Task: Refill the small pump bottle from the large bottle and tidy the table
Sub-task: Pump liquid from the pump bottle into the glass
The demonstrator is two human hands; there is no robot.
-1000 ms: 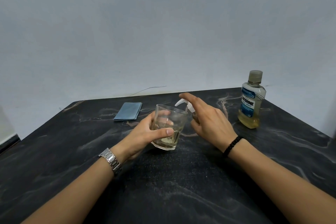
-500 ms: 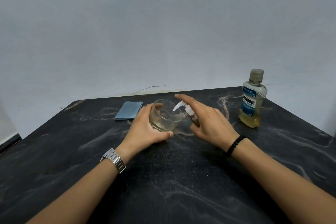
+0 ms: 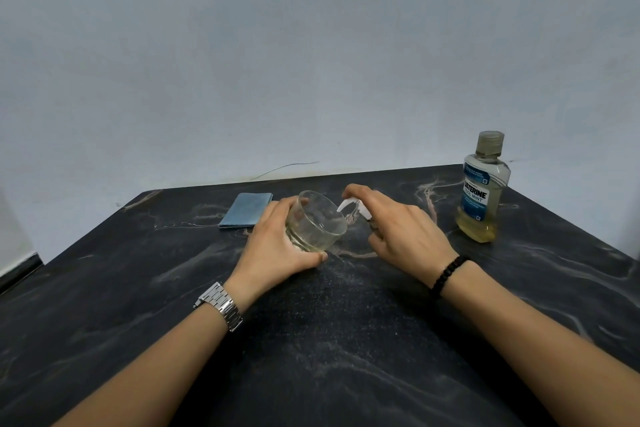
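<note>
At the centre of the frame the left hand [image 3: 277, 246] grips a clear drinking glass [image 3: 317, 222], its fingers curled round the far side and the thumb along the near base. The glass is tilted, its mouth turned toward the upper right, with a little pale yellow liquid pooled at its low side. Just right of it the right hand [image 3: 401, 232] is wrapped round the small pump bottle [image 3: 360, 213], whose body is almost wholly hidden; the index finger lies over the white pump head, and the nozzle points at the rim of the glass. Whether the remaining fingers close fully round the bottle cannot be told.

The large bottle [image 3: 482, 187], a capped mouthwash bottle with a blue label, stands upright at the right of the frame on the dark marbled worktop [image 3: 329, 340], well apart from the hands and roughly a third full of yellow liquid. A folded blue cloth [image 3: 246, 210] lies left of centre, just beyond the left hand. The left wrist carries a metal watch [image 3: 221, 305], the right a black beaded bracelet [image 3: 446, 276].
</note>
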